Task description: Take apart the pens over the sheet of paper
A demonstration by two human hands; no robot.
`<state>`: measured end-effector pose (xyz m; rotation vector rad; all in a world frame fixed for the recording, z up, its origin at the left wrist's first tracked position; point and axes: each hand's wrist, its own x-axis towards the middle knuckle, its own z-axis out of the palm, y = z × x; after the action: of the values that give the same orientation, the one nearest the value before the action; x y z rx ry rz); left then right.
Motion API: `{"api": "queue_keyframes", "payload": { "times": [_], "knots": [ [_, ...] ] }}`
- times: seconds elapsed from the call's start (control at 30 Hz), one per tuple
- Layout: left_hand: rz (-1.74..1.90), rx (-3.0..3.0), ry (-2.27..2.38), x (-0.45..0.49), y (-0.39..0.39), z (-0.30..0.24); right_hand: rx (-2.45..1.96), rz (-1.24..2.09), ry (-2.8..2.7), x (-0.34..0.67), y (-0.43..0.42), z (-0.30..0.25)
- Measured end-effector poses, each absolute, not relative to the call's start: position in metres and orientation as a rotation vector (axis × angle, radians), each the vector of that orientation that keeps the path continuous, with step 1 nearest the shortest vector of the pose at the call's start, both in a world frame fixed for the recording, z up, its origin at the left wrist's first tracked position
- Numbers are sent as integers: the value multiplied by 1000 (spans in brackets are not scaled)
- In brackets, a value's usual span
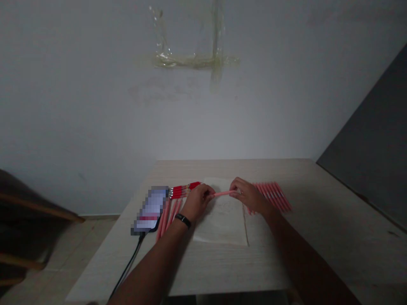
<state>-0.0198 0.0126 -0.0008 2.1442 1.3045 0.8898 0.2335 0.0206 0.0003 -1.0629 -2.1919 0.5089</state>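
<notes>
A slim pink pen (222, 193) lies level between my two hands, above a pale sheet (219, 224) on the table. My left hand (199, 199), with a black band at the wrist, is closed on the pen's left end. Its right end is pinched by the fingers of my right hand (243, 193). Beside my right wrist is a row of similar pink pens (274, 195), partly covered by the hand. Pink pen barrels (164, 218) lie to the left of my left hand. Behind it are red pen parts with silvery tips (180, 191).
A phone (151, 210) with a blurred screen lies at the table's left, its black cable (132, 259) running off the front. The wooden table (254, 262) meets a wall with peeling clear tape (187, 62). Brown wooden furniture (38, 207) stands at the left.
</notes>
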Motion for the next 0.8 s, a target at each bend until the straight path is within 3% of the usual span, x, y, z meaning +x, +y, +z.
{"api": "queue_keyframes", "payload": {
  "times": [0.8],
  "knots": [
    [911, 2185, 1268, -15, 11, -2, -1187, 595, -2111, 231, 19, 0]
  ]
}}
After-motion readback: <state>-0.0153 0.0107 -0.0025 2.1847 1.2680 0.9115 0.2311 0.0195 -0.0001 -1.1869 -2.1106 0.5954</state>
